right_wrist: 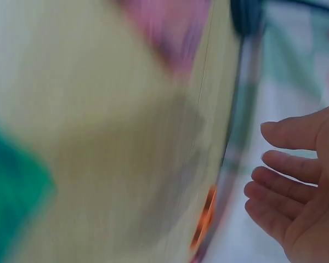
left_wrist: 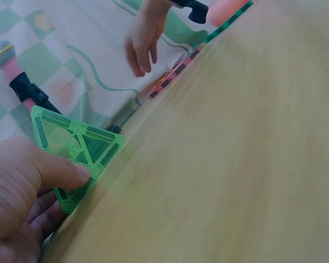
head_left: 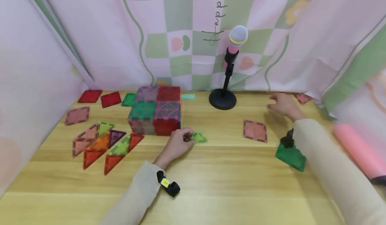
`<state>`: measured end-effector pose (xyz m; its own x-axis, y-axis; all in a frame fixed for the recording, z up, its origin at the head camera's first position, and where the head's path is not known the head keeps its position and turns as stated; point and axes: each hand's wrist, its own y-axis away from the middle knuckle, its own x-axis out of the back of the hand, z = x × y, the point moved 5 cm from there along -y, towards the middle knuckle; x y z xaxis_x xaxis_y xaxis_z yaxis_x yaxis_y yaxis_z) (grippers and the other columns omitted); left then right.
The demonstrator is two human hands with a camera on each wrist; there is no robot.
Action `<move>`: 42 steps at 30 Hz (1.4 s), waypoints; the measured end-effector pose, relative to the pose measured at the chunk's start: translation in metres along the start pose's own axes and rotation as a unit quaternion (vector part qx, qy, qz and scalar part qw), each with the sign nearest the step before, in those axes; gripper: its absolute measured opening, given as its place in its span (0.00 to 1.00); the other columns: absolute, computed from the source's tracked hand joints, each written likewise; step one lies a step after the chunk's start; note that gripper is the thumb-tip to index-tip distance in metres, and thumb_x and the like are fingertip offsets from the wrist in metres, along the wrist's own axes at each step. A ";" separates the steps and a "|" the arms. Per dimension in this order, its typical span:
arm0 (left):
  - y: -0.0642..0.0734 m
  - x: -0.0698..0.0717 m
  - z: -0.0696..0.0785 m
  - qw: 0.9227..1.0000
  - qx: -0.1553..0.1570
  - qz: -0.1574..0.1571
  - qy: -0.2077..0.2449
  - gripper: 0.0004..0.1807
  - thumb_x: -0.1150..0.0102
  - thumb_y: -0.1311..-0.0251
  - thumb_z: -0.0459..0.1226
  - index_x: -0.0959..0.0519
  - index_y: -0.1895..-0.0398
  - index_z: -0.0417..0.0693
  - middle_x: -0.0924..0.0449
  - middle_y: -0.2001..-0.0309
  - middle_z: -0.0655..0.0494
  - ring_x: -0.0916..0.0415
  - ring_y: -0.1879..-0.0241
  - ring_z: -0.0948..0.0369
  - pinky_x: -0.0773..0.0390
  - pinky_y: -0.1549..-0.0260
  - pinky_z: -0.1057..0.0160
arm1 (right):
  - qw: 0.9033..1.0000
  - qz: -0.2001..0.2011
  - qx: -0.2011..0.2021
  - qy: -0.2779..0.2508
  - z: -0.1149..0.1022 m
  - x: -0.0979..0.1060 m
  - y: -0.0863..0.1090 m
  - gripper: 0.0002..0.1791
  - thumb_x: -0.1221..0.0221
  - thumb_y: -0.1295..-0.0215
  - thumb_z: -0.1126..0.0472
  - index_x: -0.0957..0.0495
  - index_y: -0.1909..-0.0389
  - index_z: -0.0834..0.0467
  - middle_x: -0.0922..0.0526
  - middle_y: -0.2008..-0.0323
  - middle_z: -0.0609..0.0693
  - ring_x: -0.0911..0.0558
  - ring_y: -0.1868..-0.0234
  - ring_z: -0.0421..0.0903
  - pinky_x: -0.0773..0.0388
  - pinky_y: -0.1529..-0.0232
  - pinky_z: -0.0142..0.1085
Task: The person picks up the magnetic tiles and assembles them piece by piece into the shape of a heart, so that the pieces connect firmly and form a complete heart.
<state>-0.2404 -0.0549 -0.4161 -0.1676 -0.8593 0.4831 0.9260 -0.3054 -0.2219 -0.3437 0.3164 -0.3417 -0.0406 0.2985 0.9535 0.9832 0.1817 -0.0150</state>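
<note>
My left hand [head_left: 178, 144] pinches a translucent light-green triangular magnetic tile [head_left: 199, 137]; in the left wrist view the thumb lies on the face of the tile [left_wrist: 77, 148], which stands tilted by the wooden tabletop. Just left of that hand is a box-shaped block of coloured square magnetic tiles [head_left: 142, 110], red, green and purplish. My right hand [head_left: 284, 105] is over the back right of the table with its fingers spread and nothing in them, as the right wrist view of the hand [right_wrist: 301, 181] shows. Near it lie a pink square tile [head_left: 255, 130] and a small pinkish-red tile [head_left: 303, 98].
Several triangular tiles [head_left: 120, 148] lie at the left, with red squares [head_left: 89, 96] and a pink one [head_left: 77, 115] behind. A microphone on a black stand [head_left: 222, 99] is at the back. A green tile [head_left: 291, 158] lies under the right forearm; a pink roll [head_left: 359, 151] is far right.
</note>
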 end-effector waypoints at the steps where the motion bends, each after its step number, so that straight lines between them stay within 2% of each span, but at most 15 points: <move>1: 0.000 -0.002 0.001 1.000 -0.001 -0.004 0.001 0.08 0.36 0.48 0.27 0.18 0.62 0.40 0.15 0.65 0.49 0.24 0.69 0.63 0.23 0.66 0.68 | 1.000 -0.002 -0.003 0.016 0.011 0.003 0.000 0.29 0.45 0.40 0.61 0.34 0.45 0.79 0.28 0.49 0.79 0.28 0.50 0.74 0.32 0.47 0.62; 5: 0.001 -0.006 0.005 1.000 -0.001 -0.009 -0.001 0.08 0.37 0.47 0.28 0.17 0.62 0.40 0.15 0.64 0.49 0.23 0.68 0.62 0.23 0.65 0.67 | 0.999 -0.027 -0.008 0.038 0.045 0.009 0.001 0.29 0.46 0.42 0.63 0.36 0.46 0.82 0.29 0.53 0.81 0.27 0.55 0.74 0.31 0.51 0.63; 8: 0.001 -0.007 0.009 1.000 -0.005 -0.011 -0.005 0.08 0.37 0.47 0.28 0.17 0.62 0.40 0.15 0.64 0.49 0.23 0.68 0.62 0.23 0.65 0.67 | 0.998 -0.058 0.004 0.035 0.059 0.011 0.004 0.22 0.46 0.43 0.65 0.34 0.55 0.80 0.26 0.63 0.76 0.26 0.65 0.66 0.27 0.62 0.55; 12: 0.001 -0.007 0.012 1.000 -0.001 -0.011 -0.003 0.08 0.36 0.48 0.28 0.17 0.63 0.41 0.15 0.65 0.49 0.23 0.68 0.62 0.23 0.65 0.67 | 0.994 -0.103 0.021 0.028 0.069 0.010 0.009 0.15 0.49 0.40 0.67 0.31 0.59 0.77 0.26 0.67 0.66 0.30 0.71 0.52 0.32 0.70 0.40; 14: 0.001 -0.007 0.012 1.000 0.002 -0.011 -0.002 0.08 0.36 0.48 0.28 0.17 0.63 0.41 0.15 0.65 0.50 0.24 0.68 0.62 0.23 0.65 0.68 | 0.989 -0.146 0.021 0.030 0.073 0.006 0.013 0.21 0.51 0.36 0.66 0.34 0.48 0.80 0.26 0.55 0.74 0.25 0.62 0.61 0.26 0.61 0.46; 15: 0.002 -0.007 0.012 1.000 0.001 -0.011 -0.002 0.08 0.36 0.48 0.28 0.17 0.63 0.41 0.15 0.65 0.50 0.24 0.68 0.62 0.23 0.65 0.68 | 0.986 -0.163 0.021 0.033 0.075 0.004 0.015 0.25 0.52 0.35 0.65 0.38 0.43 0.81 0.30 0.49 0.78 0.27 0.56 0.66 0.26 0.55 0.50; 18: 0.002 -0.007 0.010 1.000 -0.002 -0.010 -0.003 0.08 0.36 0.48 0.28 0.17 0.63 0.42 0.15 0.65 0.50 0.24 0.68 0.63 0.23 0.65 0.68 | 0.979 -0.200 0.024 0.042 0.076 -0.001 0.021 0.34 0.50 0.35 0.64 0.50 0.39 0.86 0.48 0.41 0.86 0.41 0.41 0.79 0.40 0.41 0.64; 19: 0.003 -0.007 0.010 1.000 -0.003 -0.008 -0.004 0.08 0.36 0.48 0.28 0.17 0.64 0.42 0.15 0.65 0.50 0.24 0.68 0.63 0.23 0.65 0.68 | 0.978 -0.202 0.020 0.037 0.075 -0.002 0.023 0.38 0.48 0.36 0.63 0.53 0.39 0.86 0.53 0.40 0.87 0.48 0.39 0.81 0.47 0.40 0.67; 20: 0.003 -0.006 0.009 1.000 -0.005 -0.006 -0.004 0.08 0.36 0.48 0.28 0.17 0.64 0.42 0.15 0.65 0.51 0.24 0.68 0.63 0.23 0.65 0.67 | 0.980 -0.197 0.016 0.030 0.073 -0.003 0.024 0.39 0.46 0.38 0.63 0.53 0.38 0.86 0.53 0.40 0.87 0.49 0.38 0.81 0.48 0.39 0.67; 25: 0.002 -0.001 0.006 1.000 -0.004 0.002 -0.007 0.08 0.36 0.49 0.28 0.17 0.64 0.42 0.15 0.66 0.51 0.25 0.69 0.63 0.24 0.66 0.67 | 0.985 -0.162 0.031 0.045 0.058 -0.003 0.030 0.36 0.43 0.40 0.64 0.45 0.40 0.84 0.41 0.42 0.83 0.41 0.40 0.79 0.43 0.40 0.66; 30: -0.001 0.003 0.006 1.000 -0.005 0.006 -0.004 0.08 0.36 0.49 0.28 0.17 0.64 0.41 0.15 0.66 0.50 0.25 0.69 0.62 0.24 0.66 0.67 | 0.987 -0.139 0.053 0.058 0.046 0.002 0.040 0.26 0.42 0.39 0.63 0.31 0.46 0.78 0.27 0.50 0.78 0.29 0.47 0.75 0.32 0.47 0.63; 35: -0.002 0.003 0.003 1.000 0.000 0.005 -0.009 0.08 0.36 0.48 0.29 0.17 0.64 0.42 0.15 0.65 0.51 0.24 0.68 0.61 0.23 0.65 0.66 | 0.990 -0.111 0.071 0.054 0.040 0.005 0.044 0.16 0.41 0.39 0.64 0.23 0.55 0.72 0.21 0.55 0.72 0.24 0.52 0.71 0.28 0.51 0.59; 37: -0.002 0.003 0.002 1.000 0.000 0.005 -0.010 0.08 0.35 0.48 0.29 0.17 0.64 0.42 0.15 0.66 0.51 0.24 0.68 0.62 0.23 0.65 0.66 | 0.992 -0.095 0.061 0.051 0.041 0.005 0.043 0.17 0.42 0.39 0.63 0.25 0.55 0.73 0.21 0.56 0.72 0.23 0.53 0.70 0.28 0.52 0.59; 40: -0.002 0.002 0.001 1.000 0.001 0.004 -0.012 0.08 0.35 0.48 0.29 0.17 0.64 0.42 0.15 0.66 0.51 0.24 0.68 0.62 0.23 0.65 0.66 | 0.996 -0.077 0.019 0.037 0.042 0.001 0.039 0.24 0.45 0.35 0.59 0.31 0.53 0.80 0.25 0.56 0.79 0.25 0.54 0.73 0.28 0.52 0.59; 42: -0.002 0.001 0.000 1.000 0.002 0.003 -0.011 0.08 0.35 0.49 0.29 0.17 0.64 0.42 0.15 0.66 0.51 0.24 0.68 0.62 0.23 0.65 0.66 | 0.996 -0.082 -0.020 0.026 0.042 -0.004 0.035 0.27 0.48 0.32 0.54 0.31 0.62 0.81 0.25 0.65 0.78 0.23 0.63 0.70 0.25 0.58 0.54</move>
<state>-0.2426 -0.0548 -0.4150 -0.1544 -0.8518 0.5005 0.9287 -0.2981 -0.2207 -0.3163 0.3606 -0.3587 -0.1921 0.2186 0.9567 0.9707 0.1860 0.1524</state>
